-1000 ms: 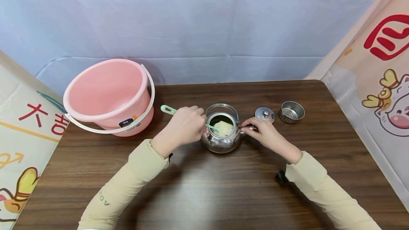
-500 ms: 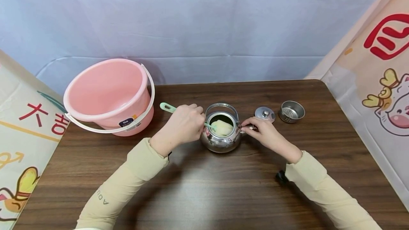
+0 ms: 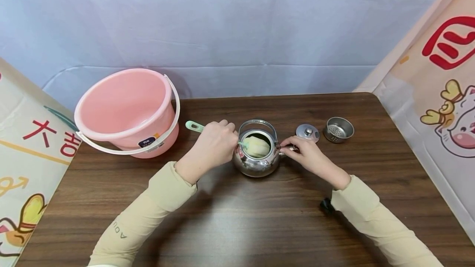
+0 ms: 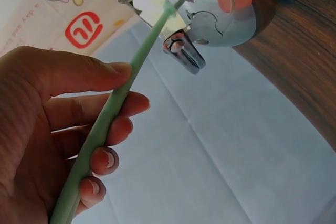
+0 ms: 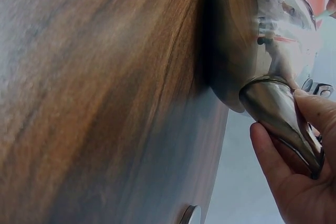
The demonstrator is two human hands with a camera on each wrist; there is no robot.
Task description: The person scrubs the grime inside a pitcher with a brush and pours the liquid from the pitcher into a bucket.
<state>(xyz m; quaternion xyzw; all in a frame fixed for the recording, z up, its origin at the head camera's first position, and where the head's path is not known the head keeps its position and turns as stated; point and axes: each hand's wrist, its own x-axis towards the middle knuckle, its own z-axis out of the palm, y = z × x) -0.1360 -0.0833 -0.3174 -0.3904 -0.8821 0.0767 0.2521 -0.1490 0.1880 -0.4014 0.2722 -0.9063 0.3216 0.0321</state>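
Note:
A shiny steel kettle [image 3: 256, 167] stands on the wooden table with its lid off and its hoop handle [image 3: 257, 122] raised. My left hand [image 3: 218, 143] grips the pale green handle [image 4: 100, 129] of a sponge brush, thumb on one side and fingers curled round the other. The brush's pale yellow sponge head [image 3: 257, 146] sits inside the kettle's mouth, its lower part hidden by the rim. My right hand [image 3: 306, 153] holds the kettle's spout [image 5: 278, 114] between thumb and fingers on the right side.
Behind my right hand lies the kettle lid [image 3: 308, 132], with a perforated steel strainer cup [image 3: 339, 130] to its right. A large pink bucket [image 3: 128, 106] with a white handle stands at the left. A pale cloth [image 3: 230, 32] hangs behind the table [image 3: 259, 226].
The sponge head has shifted and turned within the kettle's mouth, now nearer its left and upper side. My left hand has moved slightly; the kettle and right hand stay in place.

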